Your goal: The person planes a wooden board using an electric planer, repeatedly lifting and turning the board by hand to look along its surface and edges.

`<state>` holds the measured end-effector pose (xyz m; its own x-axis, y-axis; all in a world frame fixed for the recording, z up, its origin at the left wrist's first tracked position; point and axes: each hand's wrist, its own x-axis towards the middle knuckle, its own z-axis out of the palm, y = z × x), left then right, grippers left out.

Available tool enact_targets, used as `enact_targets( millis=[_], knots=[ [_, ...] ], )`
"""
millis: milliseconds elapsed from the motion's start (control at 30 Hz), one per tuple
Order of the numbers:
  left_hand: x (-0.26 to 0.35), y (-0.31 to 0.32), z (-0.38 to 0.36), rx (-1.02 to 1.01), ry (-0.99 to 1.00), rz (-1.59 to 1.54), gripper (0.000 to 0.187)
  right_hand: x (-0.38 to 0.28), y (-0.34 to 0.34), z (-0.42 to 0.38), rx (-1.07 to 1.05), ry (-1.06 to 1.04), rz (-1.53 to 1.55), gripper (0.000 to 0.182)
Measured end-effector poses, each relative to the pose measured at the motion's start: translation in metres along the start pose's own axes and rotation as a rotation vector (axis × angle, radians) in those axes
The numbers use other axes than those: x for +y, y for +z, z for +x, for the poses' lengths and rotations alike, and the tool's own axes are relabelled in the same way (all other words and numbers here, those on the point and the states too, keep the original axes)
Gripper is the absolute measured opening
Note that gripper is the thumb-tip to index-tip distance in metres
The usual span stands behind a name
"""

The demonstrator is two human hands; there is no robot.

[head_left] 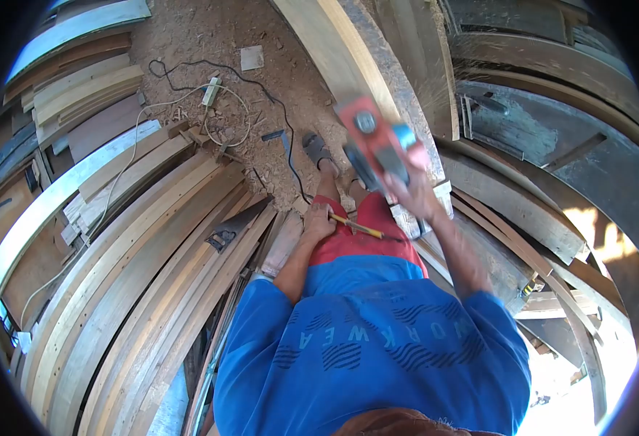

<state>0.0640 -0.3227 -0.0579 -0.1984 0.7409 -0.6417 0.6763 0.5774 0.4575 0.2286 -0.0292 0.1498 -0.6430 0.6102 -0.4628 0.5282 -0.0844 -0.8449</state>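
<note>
My right hand (412,195) is wrapped round the handle of a red electric planer (363,120), smeared by motion. The planer overlaps the near end of a long curved wooden board (341,43) that runs away toward the top. My left hand (319,220) is closed near my left thigh, with a thin yellow rod with dark parts (363,229) reaching from it across my red shorts. What kind of tool the rod is, I cannot tell.
Curved boards (130,269) are stacked at left, with a dark handsaw (239,218) on them. Planks (544,58) lie at right. A power strip (211,91) and a black cord (279,102) lie on the shaving-strewn floor (188,43), near my sandalled foot (316,149).
</note>
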Motion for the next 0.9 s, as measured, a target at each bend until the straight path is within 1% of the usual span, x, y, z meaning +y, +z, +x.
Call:
enact_targets(
  millis=[33, 67, 100, 167, 200, 267, 333, 367, 433, 467, 500, 533, 567, 667, 700, 767, 833, 867, 900],
  knots=[
    [0.004, 0.002, -0.004, -0.033, 0.017, 0.044, 0.028, 0.016, 0.009, -0.032, 0.071, -0.06, -0.005, 0.064],
    [0.009, -0.001, -0.002, -0.035, 0.02, 0.024, 0.024, 0.04, 0.014, -0.06, 0.04, -0.074, -0.021, 0.06],
    [0.009, 0.0, 0.0, -0.061, 0.022, 0.02, 0.027, 0.04, 0.017, -0.075, 0.029, -0.039, 0.028, 0.06],
    [0.005, 0.0, 0.01, -0.108, 0.027, 0.017, 0.032, 0.049, 0.028, -0.075, 0.093, -0.053, 0.026, 0.058],
    [0.003, -0.002, 0.014, -0.103, 0.014, 0.035, 0.033, 0.042, 0.03, -0.064, 0.096, -0.016, 0.019, 0.057],
    [-0.001, -0.003, 0.017, -0.091, -0.014, 0.069, 0.036, 0.011, 0.029, -0.018, 0.102, 0.055, 0.004, 0.055],
    [-0.009, -0.005, 0.017, -0.086, -0.098, 0.002, 0.038, -0.024, 0.023, 0.039, 0.147, -0.114, 0.026, 0.049],
    [-0.013, -0.009, 0.016, -0.079, -0.143, -0.029, 0.039, -0.035, 0.023, 0.073, 0.187, -0.201, -0.011, 0.049],
    [-0.006, -0.032, 0.012, -0.031, -0.194, -0.157, 0.039, -0.062, 0.015, 0.144, 0.124, -0.131, -0.056, 0.058],
    [-0.003, -0.041, 0.008, -0.009, -0.22, -0.222, 0.039, -0.071, 0.015, 0.181, 0.188, -0.223, -0.09, 0.059],
    [-0.006, -0.043, 0.007, 0.078, -0.205, -0.209, 0.039, -0.081, 0.013, 0.217, 0.254, -0.317, -0.123, 0.062],
    [-0.011, -0.041, 0.009, 0.167, -0.19, -0.197, 0.038, -0.09, 0.008, 0.256, 0.2, -0.262, -0.139, 0.061],
    [-0.014, -0.039, 0.009, 0.251, -0.176, -0.19, 0.037, -0.096, 0.004, 0.278, 0.143, -0.202, -0.157, 0.061],
    [-0.004, -0.059, 0.009, 0.288, -0.164, -0.077, 0.036, -0.119, -0.011, 0.263, 0.034, -0.066, 0.025, 0.062],
    [-0.008, -0.059, 0.008, 0.247, -0.167, -0.092, 0.036, -0.115, -0.011, 0.249, 0.045, -0.068, 0.008, 0.061],
    [-0.013, -0.056, 0.009, 0.163, -0.17, -0.123, 0.035, -0.097, -0.016, 0.204, 0.069, -0.073, -0.031, 0.061],
    [-0.007, -0.056, 0.001, 0.05, -0.153, -0.06, 0.037, -0.053, -0.007, 0.156, 0.167, -0.209, -0.052, 0.061],
    [-0.005, -0.056, 0.0, -0.003, -0.143, -0.028, 0.038, -0.053, -0.015, 0.115, 0.047, -0.111, -0.05, 0.064],
    [-0.006, -0.05, -0.004, -0.025, -0.118, -0.027, 0.039, -0.037, -0.012, 0.076, 0.087, -0.149, -0.018, 0.064]
  ],
)
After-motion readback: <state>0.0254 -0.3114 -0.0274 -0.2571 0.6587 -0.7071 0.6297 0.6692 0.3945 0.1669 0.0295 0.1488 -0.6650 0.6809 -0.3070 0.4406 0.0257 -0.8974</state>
